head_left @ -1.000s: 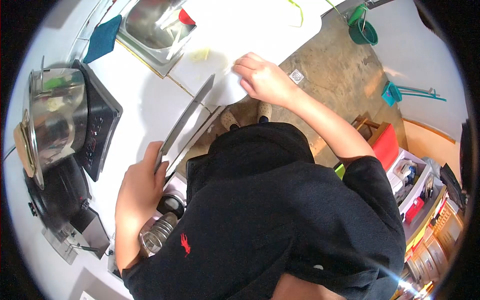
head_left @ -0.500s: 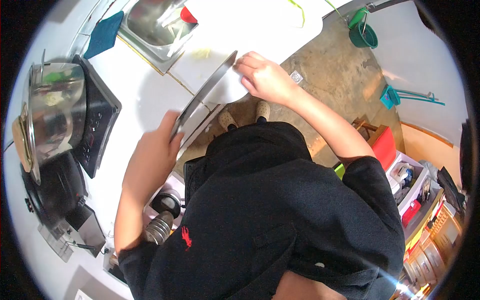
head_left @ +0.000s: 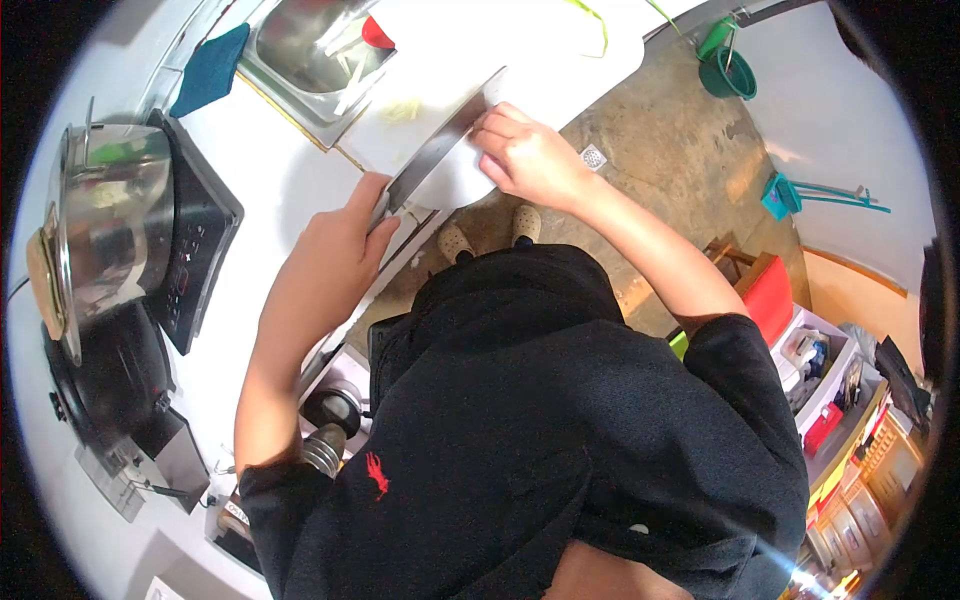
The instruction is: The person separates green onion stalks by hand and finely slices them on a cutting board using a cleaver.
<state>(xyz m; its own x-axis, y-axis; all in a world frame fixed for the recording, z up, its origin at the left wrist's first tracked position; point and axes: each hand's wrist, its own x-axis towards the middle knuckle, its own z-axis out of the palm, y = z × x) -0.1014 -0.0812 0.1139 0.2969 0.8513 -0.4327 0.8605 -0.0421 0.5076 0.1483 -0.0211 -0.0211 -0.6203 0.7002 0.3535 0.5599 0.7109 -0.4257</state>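
Near the rectangular stainless-steel sink (head_left: 287, 55), left hand (head_left: 328, 250) grips long grey metal knife (head_left: 437, 150); right hand (head_left: 525, 155), fingers curled beside it, hold unclear. Pale-yellow shreds (head_left: 401, 108) nearer the sink look cut; remainder untellable.

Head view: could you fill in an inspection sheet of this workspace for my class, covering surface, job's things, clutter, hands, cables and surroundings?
Surface: white counter, brightly lit, beside a metal sink.
Job's things: knife, its blade crossing, in view, the edge of a white rounded object; pale pieces lie nearby.
Clutter: blue cloth and red item by the sink.
Hands: left hand grips the knife; right hand is curled near the blade, anything under its fingers hidden.
Cables: thin dark line near the pot, possibly a cord.
Surroundings: black cooktop; green bucket.
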